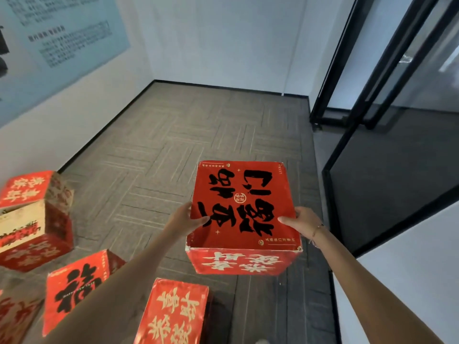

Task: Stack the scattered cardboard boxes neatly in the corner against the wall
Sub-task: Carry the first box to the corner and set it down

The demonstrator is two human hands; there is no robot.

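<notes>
I hold a red cardboard box [242, 207] with large black characters on its top face, lifted above the carpet. My left hand [185, 220] grips its left side and my right hand [301, 222] grips its right side. More red boxes lie scattered on the floor: one with cream panels [34, 222] at the left by the wall, one with a black character [74, 289] below it, one with cream lettering [173, 314] near my feet, and part of another [15, 316] at the bottom left edge. The corner [154, 81] of the two white walls lies ahead.
Grey carpet [186, 135] stretches from me to the corner. A pale blue printed poster [57, 38] hangs on the left wall. Black-framed glass doors [372, 78] stand at the right, with a white wall panel [409, 269] close on my right.
</notes>
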